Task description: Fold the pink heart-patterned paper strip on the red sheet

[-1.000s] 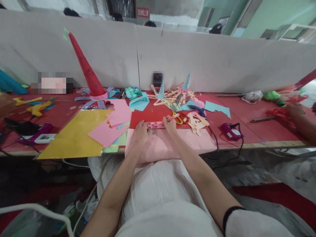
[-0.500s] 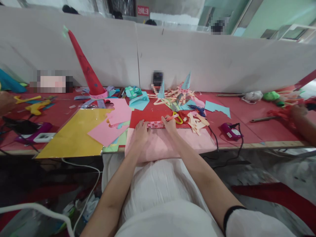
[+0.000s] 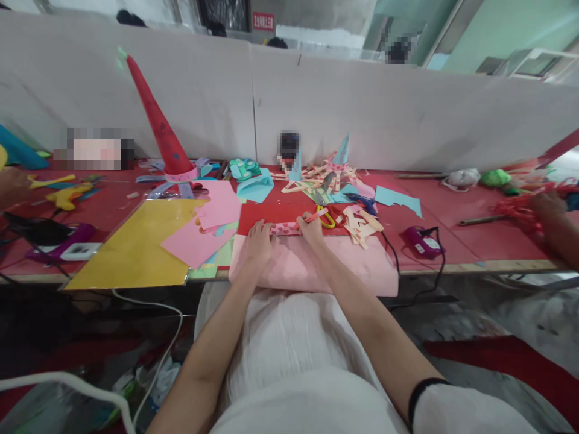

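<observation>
On a red sheet (image 3: 284, 212) in front of me lies a pink patterned strip that looks like a ruler (image 3: 284, 228). My left hand (image 3: 259, 240) rests on its left end, fingers laid down over it. A pink pen (image 3: 319, 214) is pinched in my right hand (image 3: 311, 229), at the strip's right end; the pen's tip is hidden by my fingers. Below the red sheet a light pink cloth or sheet (image 3: 307, 265) hangs over the table edge, under my wrists. Yellow-handled scissors (image 3: 329, 218) lie just right of my right hand.
Pink paper (image 3: 199, 241) and a yellow sheet (image 3: 140, 247) lie to my left, with a tall red cone (image 3: 158, 120) behind. Cut paper strips (image 3: 362, 224), a blue glue gun (image 3: 364, 202) and a purple corded box (image 3: 423, 241) are rightward. Other people's hands show at both sides.
My hands stay almost where they were, with the pen still at the strip. The light pink cloth's right front corner sits slightly lower. At far right, the other person's hand has shifted slightly.
</observation>
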A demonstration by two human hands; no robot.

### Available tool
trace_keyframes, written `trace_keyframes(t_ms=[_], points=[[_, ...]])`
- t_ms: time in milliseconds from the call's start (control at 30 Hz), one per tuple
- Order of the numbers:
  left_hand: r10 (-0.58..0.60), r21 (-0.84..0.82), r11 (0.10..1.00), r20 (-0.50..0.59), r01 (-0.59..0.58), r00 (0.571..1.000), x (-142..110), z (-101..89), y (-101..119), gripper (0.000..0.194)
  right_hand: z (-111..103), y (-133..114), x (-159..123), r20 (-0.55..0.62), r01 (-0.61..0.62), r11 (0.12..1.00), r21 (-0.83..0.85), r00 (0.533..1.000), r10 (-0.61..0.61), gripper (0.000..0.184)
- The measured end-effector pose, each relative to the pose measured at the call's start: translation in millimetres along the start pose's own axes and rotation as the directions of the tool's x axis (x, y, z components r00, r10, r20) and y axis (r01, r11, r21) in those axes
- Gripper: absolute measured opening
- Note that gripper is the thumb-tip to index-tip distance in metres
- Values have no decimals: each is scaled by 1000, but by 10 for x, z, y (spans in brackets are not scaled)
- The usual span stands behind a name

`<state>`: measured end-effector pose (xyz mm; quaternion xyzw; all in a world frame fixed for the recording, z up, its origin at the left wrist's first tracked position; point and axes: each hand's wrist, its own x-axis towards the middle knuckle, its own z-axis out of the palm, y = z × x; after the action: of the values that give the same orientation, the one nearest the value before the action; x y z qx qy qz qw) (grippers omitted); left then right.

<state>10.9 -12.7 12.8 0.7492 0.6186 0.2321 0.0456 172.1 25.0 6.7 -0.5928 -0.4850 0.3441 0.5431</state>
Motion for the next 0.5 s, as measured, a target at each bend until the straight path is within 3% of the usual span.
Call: trace_keyframes(t_ms=[500], points=[[-9, -15, 1000, 0, 9, 1000, -5, -26, 23, 29, -29, -20, 7, -68, 30, 999, -37, 997, -32, 21]])
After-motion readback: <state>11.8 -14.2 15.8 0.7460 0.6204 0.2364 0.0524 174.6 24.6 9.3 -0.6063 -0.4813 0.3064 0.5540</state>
